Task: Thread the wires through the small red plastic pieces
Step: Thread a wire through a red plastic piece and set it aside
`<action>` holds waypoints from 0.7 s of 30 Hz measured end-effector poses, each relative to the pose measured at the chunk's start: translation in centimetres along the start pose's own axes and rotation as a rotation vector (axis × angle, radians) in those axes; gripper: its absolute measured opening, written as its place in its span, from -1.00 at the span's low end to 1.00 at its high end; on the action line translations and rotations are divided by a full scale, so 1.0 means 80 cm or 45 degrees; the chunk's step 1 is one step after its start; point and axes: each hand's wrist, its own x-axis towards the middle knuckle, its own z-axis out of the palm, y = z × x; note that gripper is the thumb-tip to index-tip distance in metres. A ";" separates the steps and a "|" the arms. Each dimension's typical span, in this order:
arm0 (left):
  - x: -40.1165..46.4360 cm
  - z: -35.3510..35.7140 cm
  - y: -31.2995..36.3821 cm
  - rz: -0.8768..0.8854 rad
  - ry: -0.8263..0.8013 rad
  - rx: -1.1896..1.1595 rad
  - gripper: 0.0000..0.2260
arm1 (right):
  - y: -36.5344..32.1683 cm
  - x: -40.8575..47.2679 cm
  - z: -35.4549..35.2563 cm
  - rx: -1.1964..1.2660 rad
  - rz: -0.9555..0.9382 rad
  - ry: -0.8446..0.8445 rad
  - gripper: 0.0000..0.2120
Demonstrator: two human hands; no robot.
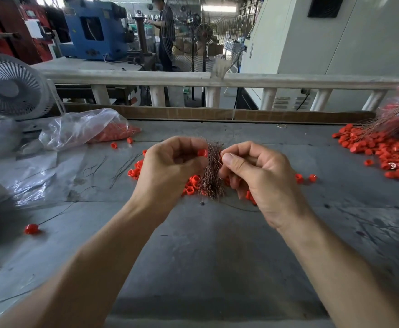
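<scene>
Two bare forearms reach in from the near edge of the grey bench (217, 245) and meet at its middle. The left hand (170, 166) is curled, pinching one small red plastic piece (202, 152) at its fingertips, held up above the bench. The right hand (252, 171) is also curled, thumb against forefinger just beside that piece; it appears to pinch a single wire end, though the strand itself is too fine to make out. Between and under both hands stands a bundle of thin coppery wires (211, 183), with loose red pieces (191, 185) scattered around its base. A few stray dark wires (122, 166) lie toward the left side, and one red piece already on a wire (31, 228) sits near the left edge. At the far left a clear plastic bag (80, 126) holds more red pieces, and toward the right edge lies a heap of finished pieces (383, 150) trailing wires. The red piece looks light, hard and smooth, so it probably wants a firm pinch across its sides, leaving its hole clear. The wire seems springy and very thin, likely to buckle if held far back; gripping it close to the tip should keep it steady enough to aim at the hole. Threading looks about to happen, not yet done.
</scene>
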 end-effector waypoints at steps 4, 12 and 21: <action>-0.002 0.004 0.003 -0.027 -0.054 -0.151 -0.76 | 0.002 0.000 0.002 -0.022 -0.025 -0.003 -0.95; -0.006 0.011 0.007 -0.034 -0.099 -0.224 -0.76 | 0.000 -0.001 0.001 -0.084 -0.086 0.037 -0.94; -0.006 0.008 0.003 -0.015 -0.204 -0.251 -0.74 | -0.002 -0.002 0.003 -0.169 -0.140 0.049 -0.95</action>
